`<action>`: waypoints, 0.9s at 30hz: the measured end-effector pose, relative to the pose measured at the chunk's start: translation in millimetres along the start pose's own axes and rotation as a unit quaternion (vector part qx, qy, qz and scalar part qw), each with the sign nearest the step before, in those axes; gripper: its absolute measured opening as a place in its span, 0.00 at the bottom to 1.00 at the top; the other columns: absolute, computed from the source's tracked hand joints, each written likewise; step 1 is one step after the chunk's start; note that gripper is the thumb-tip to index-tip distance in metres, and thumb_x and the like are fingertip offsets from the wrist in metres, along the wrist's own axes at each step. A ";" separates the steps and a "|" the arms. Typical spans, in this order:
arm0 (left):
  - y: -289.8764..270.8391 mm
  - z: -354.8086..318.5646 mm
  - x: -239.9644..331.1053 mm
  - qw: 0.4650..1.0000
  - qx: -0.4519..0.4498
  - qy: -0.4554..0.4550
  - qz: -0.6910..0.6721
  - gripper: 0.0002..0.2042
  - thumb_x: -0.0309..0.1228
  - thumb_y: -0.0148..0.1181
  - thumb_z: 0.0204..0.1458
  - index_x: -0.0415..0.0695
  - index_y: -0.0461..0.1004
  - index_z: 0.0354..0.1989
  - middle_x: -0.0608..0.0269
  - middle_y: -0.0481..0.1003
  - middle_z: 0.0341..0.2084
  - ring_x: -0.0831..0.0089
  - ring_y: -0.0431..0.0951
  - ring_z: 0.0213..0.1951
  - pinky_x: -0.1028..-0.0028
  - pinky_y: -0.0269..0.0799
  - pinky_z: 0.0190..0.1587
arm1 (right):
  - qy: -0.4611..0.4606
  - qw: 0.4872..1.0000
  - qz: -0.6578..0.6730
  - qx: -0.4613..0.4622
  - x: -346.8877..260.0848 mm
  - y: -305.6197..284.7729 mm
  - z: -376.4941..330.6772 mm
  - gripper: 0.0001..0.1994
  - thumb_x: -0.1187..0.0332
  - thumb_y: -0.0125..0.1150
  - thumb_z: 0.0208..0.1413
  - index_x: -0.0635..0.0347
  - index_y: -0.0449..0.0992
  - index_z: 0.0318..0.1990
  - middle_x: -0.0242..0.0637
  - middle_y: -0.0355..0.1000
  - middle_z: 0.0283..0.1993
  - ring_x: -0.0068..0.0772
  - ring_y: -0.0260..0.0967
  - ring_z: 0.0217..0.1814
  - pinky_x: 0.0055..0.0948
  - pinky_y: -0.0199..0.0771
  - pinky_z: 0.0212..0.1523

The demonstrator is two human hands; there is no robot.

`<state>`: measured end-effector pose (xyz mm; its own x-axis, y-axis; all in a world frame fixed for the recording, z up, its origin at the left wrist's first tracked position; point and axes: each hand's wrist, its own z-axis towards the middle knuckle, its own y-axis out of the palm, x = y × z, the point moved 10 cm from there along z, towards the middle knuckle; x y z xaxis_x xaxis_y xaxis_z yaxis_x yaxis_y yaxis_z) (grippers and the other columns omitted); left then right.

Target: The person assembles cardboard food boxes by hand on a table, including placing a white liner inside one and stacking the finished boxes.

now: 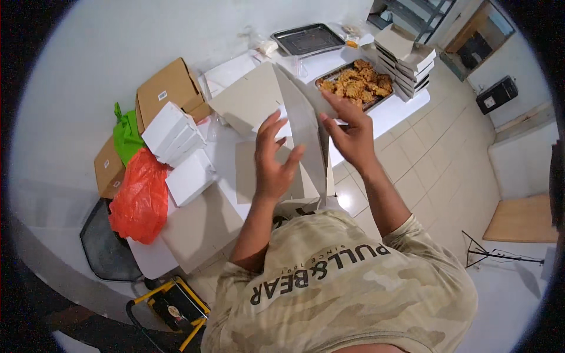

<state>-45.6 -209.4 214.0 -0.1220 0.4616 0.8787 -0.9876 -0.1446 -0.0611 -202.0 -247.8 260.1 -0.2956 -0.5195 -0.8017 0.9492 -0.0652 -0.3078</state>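
The white table (388, 115) serves as the landmark. Its near edge runs diagonally from the lower left up toward the right, and past that edge lies open tiled floor (447, 170) with plenty of free room. The tabletop itself is crowded, with little bare surface except a strip near its right corner.

Above the table's near edge, both hands work an unfolded cardboard box blank (276, 103). Its long axis runs from the far left down toward the person, and one flap (306, 132) stands on edge, pointing up and away. The left hand (272, 159) has its fingers spread fairly wide, fingertips against the flap's left face. The right hand (351, 134) has its fingers loosely open, touching the flap's right side; whether either thumb pinches the card is hidden.

At the table's far side sits a tray of fried chicken (357, 83), with a stack of white boxes (409, 65) beside it and an empty metal tray (307, 39) behind. At the table's left end lie more white boxes (173, 132), brown cartons (170, 88), a green bag (126, 136) and an orange bag (141, 197). The blank's lower part is covered by the left hand.
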 end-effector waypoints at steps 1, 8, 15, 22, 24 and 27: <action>12.6 12.8 5.3 1.000 0.000 0.006 0.004 0.23 0.37 0.57 0.46 0.42 0.62 0.50 0.56 0.57 0.53 0.65 0.62 0.52 0.68 0.65 0.45 | -0.006 1.000 0.030 0.001 1.7 0.1 0.7 0.18 0.75 0.55 0.46 0.58 0.69 0.47 0.45 0.67 0.47 0.30 0.68 0.44 0.23 0.75 0.32; 58.9 40.4 4.6 0.999 0.017 0.010 0.037 0.26 0.36 0.56 0.45 0.43 0.59 0.53 0.51 0.53 0.56 0.58 0.59 0.54 0.64 0.63 0.48 | 0.028 0.991 0.106 -0.083 22.8 -15.8 4.1 0.18 0.76 0.48 0.49 0.59 0.66 0.50 0.46 0.68 0.46 0.32 0.70 0.41 0.26 0.71 0.36; 128.1 47.9 14.0 0.988 -0.023 0.058 0.144 0.20 0.33 0.51 0.47 0.39 0.63 0.48 0.46 0.57 0.53 0.56 0.59 0.55 0.65 0.56 0.53 | 0.016 0.968 0.223 -0.113 71.4 -55.4 14.9 0.15 0.79 0.51 0.47 0.63 0.69 0.46 0.45 0.68 0.46 0.29 0.67 0.45 0.24 0.70 0.41; 131.1 39.9 4.9 0.983 0.069 0.056 0.161 0.19 0.30 0.47 0.50 0.37 0.62 0.50 0.45 0.60 0.52 0.54 0.61 0.53 0.65 0.57 0.53 | 0.041 0.932 0.274 -0.233 91.4 -45.5 28.3 0.15 0.77 0.56 0.46 0.63 0.70 0.44 0.43 0.65 0.49 0.28 0.65 0.47 0.24 0.71 0.42; 129.7 42.3 3.0 0.979 0.106 0.055 0.167 0.18 0.30 0.44 0.52 0.37 0.62 0.51 0.46 0.61 0.51 0.55 0.62 0.53 0.66 0.58 0.52 | 0.074 0.907 0.342 -0.234 97.3 -39.1 31.3 0.15 0.77 0.56 0.46 0.63 0.70 0.45 0.43 0.64 0.50 0.29 0.65 0.48 0.24 0.71 0.43; 127.0 41.9 2.3 0.975 0.148 0.053 0.160 0.17 0.29 0.42 0.52 0.37 0.62 0.51 0.46 0.62 0.51 0.56 0.63 0.53 0.66 0.58 0.53 | 0.095 0.883 0.385 -0.250 99.5 -32.6 30.6 0.16 0.77 0.56 0.46 0.63 0.69 0.46 0.44 0.63 0.52 0.30 0.64 0.48 0.24 0.72 0.43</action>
<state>-167.1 -263.3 228.0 -0.4437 0.4373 0.7823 -0.8275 -0.5351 -0.1703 -259.0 -323.5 206.0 0.3592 -0.0901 -0.9289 0.7239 0.6551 0.2164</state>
